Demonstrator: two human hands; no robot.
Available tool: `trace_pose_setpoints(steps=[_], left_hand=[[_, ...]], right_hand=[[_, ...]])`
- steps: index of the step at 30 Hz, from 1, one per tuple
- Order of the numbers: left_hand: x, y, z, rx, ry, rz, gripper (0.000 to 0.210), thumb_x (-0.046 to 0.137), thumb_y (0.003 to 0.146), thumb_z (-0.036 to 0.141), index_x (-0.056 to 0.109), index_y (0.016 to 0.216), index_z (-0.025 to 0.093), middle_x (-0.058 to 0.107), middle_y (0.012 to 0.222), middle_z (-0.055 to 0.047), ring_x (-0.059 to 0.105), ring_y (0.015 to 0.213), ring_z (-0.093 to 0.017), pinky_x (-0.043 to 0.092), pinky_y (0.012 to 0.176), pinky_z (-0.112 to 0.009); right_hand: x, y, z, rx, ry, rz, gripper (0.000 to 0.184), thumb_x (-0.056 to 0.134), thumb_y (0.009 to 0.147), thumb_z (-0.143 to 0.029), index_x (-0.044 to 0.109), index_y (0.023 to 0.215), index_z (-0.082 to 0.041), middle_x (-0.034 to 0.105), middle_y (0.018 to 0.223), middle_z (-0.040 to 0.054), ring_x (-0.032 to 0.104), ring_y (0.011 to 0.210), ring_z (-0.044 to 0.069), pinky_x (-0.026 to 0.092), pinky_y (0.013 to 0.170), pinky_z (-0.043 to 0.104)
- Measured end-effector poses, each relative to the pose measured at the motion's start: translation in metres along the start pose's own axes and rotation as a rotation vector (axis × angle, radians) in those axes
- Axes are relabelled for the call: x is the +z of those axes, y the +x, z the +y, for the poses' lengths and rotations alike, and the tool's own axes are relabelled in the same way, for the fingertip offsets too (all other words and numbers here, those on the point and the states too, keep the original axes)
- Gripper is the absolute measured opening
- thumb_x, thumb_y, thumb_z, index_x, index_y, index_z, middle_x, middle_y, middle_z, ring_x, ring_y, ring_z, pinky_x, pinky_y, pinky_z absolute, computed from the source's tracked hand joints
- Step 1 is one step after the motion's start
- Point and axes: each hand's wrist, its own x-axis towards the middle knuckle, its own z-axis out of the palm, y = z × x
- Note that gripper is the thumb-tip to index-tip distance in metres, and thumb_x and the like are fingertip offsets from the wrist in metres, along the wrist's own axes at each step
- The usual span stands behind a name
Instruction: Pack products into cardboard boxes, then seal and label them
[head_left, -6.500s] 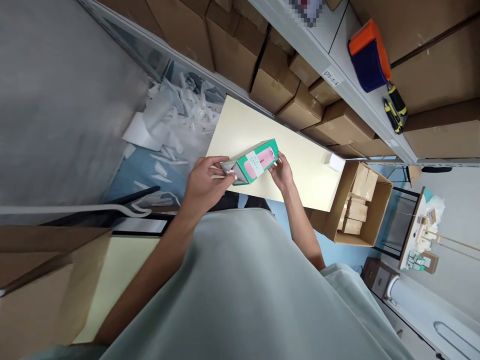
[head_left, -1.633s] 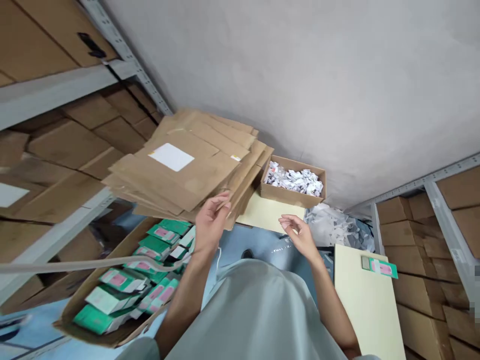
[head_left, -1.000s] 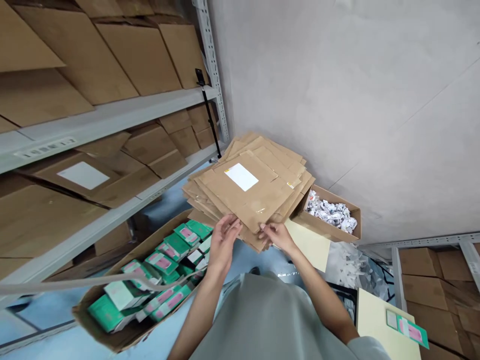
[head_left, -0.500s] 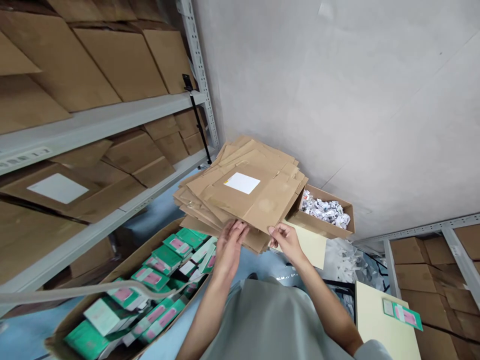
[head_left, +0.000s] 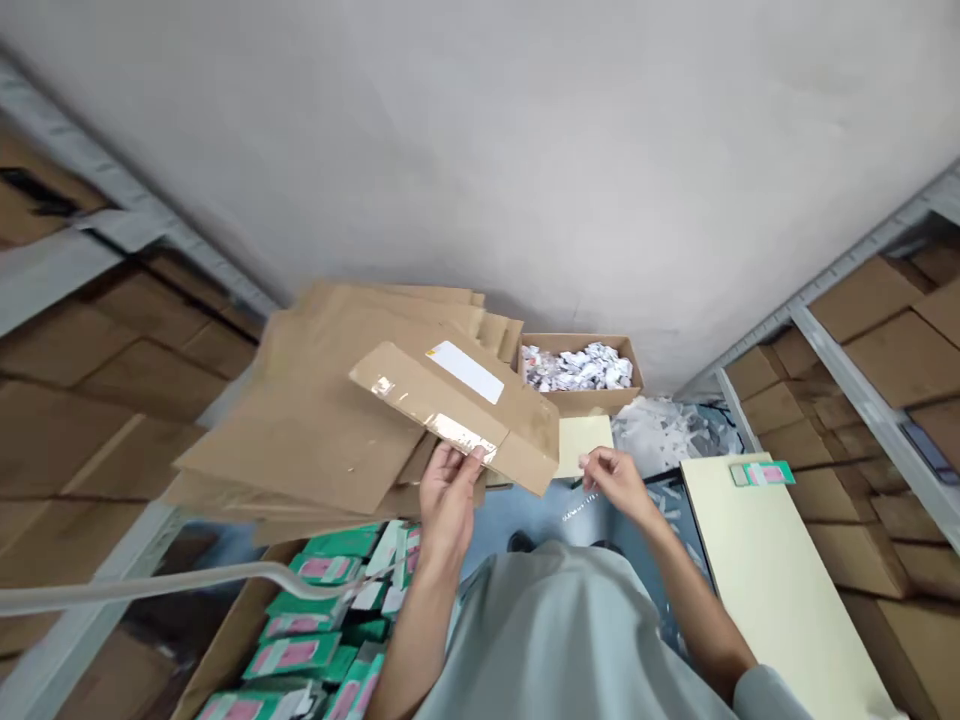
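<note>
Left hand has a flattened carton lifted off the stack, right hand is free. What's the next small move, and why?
Probably bring the right hand up to the flattened carton's free corner: only the left hand pinches its near edge, so it hangs tilted over the cardboard stack.

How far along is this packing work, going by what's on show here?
Done: one green box lies on the pale table. In hand: the left hand lifts a flattened carton off the cardboard stack; the right hand is empty. Left: the carton isn't folded up, and many green boxes fill the open bin.
</note>
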Motion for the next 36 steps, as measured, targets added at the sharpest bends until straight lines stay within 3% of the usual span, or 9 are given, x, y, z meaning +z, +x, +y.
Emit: trace_pose_setpoints(steps=[4, 9, 16, 21, 25, 28, 31, 34, 36], left_hand=[[0.055, -0.009, -0.027, -0.066, 0.152, -0.229, 0.060, 0.098, 0.073, 0.054, 0.077, 0.120, 0.024, 0.083, 0.127, -0.010, 0.077, 0.121, -0.028, 0.059, 0.111, -0.042], [0.144, -0.034, -0.070, -0.175, 0.303, -0.512, 0.065, 0.095, 0.074, 0.064, 0.079, 0.120, 0.023, 0.084, 0.119, -0.012, 0.078, 0.119, -0.031, 0.060, 0.110, -0.044], [0.280, -0.099, -0.148, -0.228, 0.550, -0.844, 0.071, 0.095, 0.072, 0.071, 0.080, 0.119, 0.020, 0.084, 0.117, -0.015, 0.078, 0.118, -0.033, 0.058, 0.113, -0.048], [0.361, -0.156, -0.222, -0.201, 0.720, -1.161, 0.071, 0.092, 0.071, 0.076, 0.079, 0.113, 0.021, 0.084, 0.111, -0.015, 0.079, 0.111, -0.033, 0.062, 0.103, -0.046], [0.408, -0.202, -0.278, -0.024, 0.865, -1.472, 0.053, 0.084, 0.082, 0.068, 0.081, 0.111, 0.024, 0.086, 0.109, -0.011, 0.080, 0.104, -0.032, 0.062, 0.100, -0.042], [0.434, -0.232, -0.311, 0.112, 0.956, -1.718, 0.034, 0.076, 0.091, 0.053, 0.083, 0.112, 0.028, 0.086, 0.103, -0.008, 0.079, 0.098, -0.031, 0.060, 0.095, -0.038], [0.455, -0.254, -0.339, 0.139, 0.969, -1.943, 0.025, 0.072, 0.093, 0.043, 0.084, 0.110, 0.031, 0.086, 0.107, -0.008, 0.078, 0.097, -0.031, 0.058, 0.096, -0.038], [0.474, -0.267, -0.364, 0.140, 0.939, -2.116, 0.024, 0.069, 0.093, 0.040, 0.085, 0.109, 0.033, 0.084, 0.113, -0.010, 0.077, 0.103, -0.034, 0.056, 0.099, -0.040], [0.488, -0.272, -0.379, 0.155, 0.906, -2.196, 0.024, 0.067, 0.094, 0.041, 0.084, 0.108, 0.033, 0.083, 0.111, -0.011, 0.077, 0.103, -0.035, 0.056, 0.099, -0.042]], right_hand=[[-0.079, -0.029, 0.025, -0.005, 0.040, 0.317, 0.063, 0.077, 0.086, -0.085, 0.073, 0.085, -0.022, 0.076, 0.072, 0.0035, 0.070, 0.062, 0.020, 0.055, 0.058, 0.030], [-0.171, -0.084, 0.075, 0.090, 0.131, 0.634, 0.062, 0.083, 0.078, -0.080, 0.076, 0.097, -0.021, 0.081, 0.088, 0.0053, 0.075, 0.065, 0.020, 0.054, 0.051, 0.027], [-0.261, -0.192, 0.156, 0.235, 0.250, 0.919, 0.066, 0.083, 0.081, -0.069, 0.074, 0.122, -0.018, 0.082, 0.126, 0.0148, 0.072, 0.056, 0.012, 0.056, 0.054, 0.028], [-0.303, -0.284, 0.192, 0.297, 0.236, 1.143, 0.060, 0.077, 0.089, -0.064, 0.072, 0.128, -0.019, 0.082, 0.123, 0.0129, 0.077, 0.065, 0.015, 0.061, 0.065, 0.031], [-0.321, -0.336, 0.209, 0.364, 0.245, 1.296, 0.056, 0.075, 0.090, -0.067, 0.074, 0.121, -0.020, 0.083, 0.113, 0.0099, 0.078, 0.070, 0.018, 0.062, 0.071, 0.033], [-0.327, -0.352, 0.217, 0.410, 0.261, 1.373, 0.051, 0.075, 0.091, -0.065, 0.076, 0.118, -0.021, 0.083, 0.112, 0.0098, 0.078, 0.073, 0.019, 0.063, 0.077, 0.036], [-0.333, -0.352, 0.220, 0.443, 0.243, 1.499, 0.045, 0.074, 0.093, -0.061, 0.076, 0.117, -0.022, 0.082, 0.117, 0.0107, 0.078, 0.081, 0.021, 0.064, 0.081, 0.038], [-0.344, -0.351, 0.220, 0.478, 0.126, 1.671, 0.047, 0.076, 0.092, -0.057, 0.076, 0.124, -0.023, 0.077, 0.132, 0.0138, 0.077, 0.101, 0.026, 0.065, 0.084, 0.039], [-0.353, -0.353, 0.219, 0.520, 0.045, 1.710, 0.051, 0.081, 0.088, -0.053, 0.076, 0.130, -0.024, 0.073, 0.141, 0.0146, 0.074, 0.117, 0.028, 0.065, 0.091, 0.041]])
